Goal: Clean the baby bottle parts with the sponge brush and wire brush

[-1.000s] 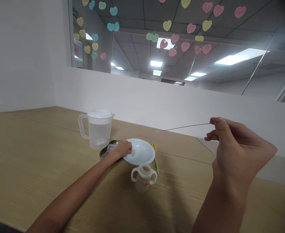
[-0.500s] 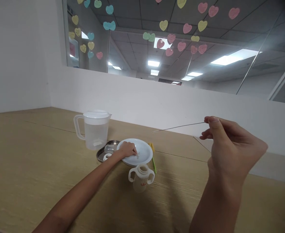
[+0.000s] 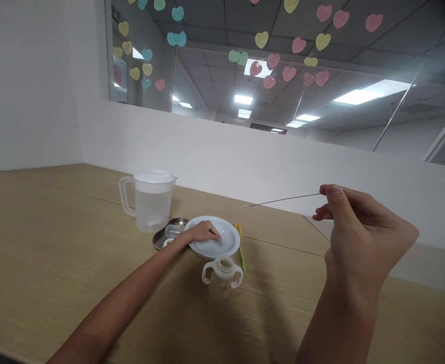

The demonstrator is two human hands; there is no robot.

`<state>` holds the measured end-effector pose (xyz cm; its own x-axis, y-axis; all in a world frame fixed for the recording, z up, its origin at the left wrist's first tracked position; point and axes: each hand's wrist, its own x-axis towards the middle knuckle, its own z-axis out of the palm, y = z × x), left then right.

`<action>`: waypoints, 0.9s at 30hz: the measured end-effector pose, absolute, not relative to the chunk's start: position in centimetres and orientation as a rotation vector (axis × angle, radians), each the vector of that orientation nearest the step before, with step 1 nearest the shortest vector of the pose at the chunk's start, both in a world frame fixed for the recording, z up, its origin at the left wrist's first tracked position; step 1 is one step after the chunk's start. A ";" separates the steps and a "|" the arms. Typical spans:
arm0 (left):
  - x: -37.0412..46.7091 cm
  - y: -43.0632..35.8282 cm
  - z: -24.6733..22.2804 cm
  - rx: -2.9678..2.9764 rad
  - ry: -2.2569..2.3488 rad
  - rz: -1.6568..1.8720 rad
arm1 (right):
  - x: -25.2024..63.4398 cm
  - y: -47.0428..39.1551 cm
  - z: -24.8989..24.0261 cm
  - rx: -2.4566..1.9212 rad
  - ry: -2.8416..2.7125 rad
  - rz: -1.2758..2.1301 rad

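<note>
My left hand (image 3: pixel 206 231) is over the white bowl (image 3: pixel 228 247), fingers pinched together near its inner bottom. A small translucent piece shows faintly by the fingertips; I cannot tell what it is. Raised at the right, my right hand (image 3: pixel 358 217) pinches one end of a long thin wire (image 3: pixel 279 200) between thumb and forefinger. The wire points left, its pale tip in the air above and behind the bowl. In front of the bowl stands a clear two-handled baby bottle (image 3: pixel 220 287), upright with an uncovered mouth.
A lidded plastic pitcher (image 3: pixel 153 205) holding water stands behind the bowl, to the left. Beside the bowl, a metal tray (image 3: pixel 157 241) carries a clear cap (image 3: pixel 174 231) and a white ring (image 3: pixel 168 242). A yellow-and-green brush (image 3: pixel 241 255) lies at the bowl's right. A wall rises behind.
My left hand has shifted slightly right and up in the bowl, its fingers turning more sideways. My right hand and the wire have hardly moved. The view has shifted a little.
</note>
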<state>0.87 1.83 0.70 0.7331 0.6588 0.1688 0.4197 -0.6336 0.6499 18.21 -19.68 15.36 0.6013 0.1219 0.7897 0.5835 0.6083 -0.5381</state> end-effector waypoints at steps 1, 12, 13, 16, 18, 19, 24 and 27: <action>0.8 1.6 1.0 2.327 0.804 0.542 | 18.2 -19.7 15.3 -0.897 -0.905 -0.310; -0.6 0.2 4.2 2.205 0.709 0.583 | 18.4 -19.1 15.3 -0.906 -0.879 -0.222; -0.6 0.1 4.4 2.197 0.698 0.588 | 18.7 -18.5 15.2 -0.918 -0.886 -0.199; -0.7 -0.1 4.9 2.161 0.670 0.608 | 20.3 -15.5 14.1 -0.993 -0.915 -0.098; -0.8 -0.3 5.3 2.103 0.649 0.633 | 21.7 -12.7 12.7 -1.081 -0.951 0.041; -0.8 -0.5 5.6 2.066 0.641 0.650 | 22.3 -11.2 11.8 -1.143 -0.977 0.121; -1.2 -2.0 6.9 1.945 0.627 0.764 | 23.6 -5.6 7.1 -1.327 -1.133 0.447; -1.2 -2.8 7.6 1.915 0.629 0.816 | 23.2 -4.0 5.0 -1.374 -1.168 0.535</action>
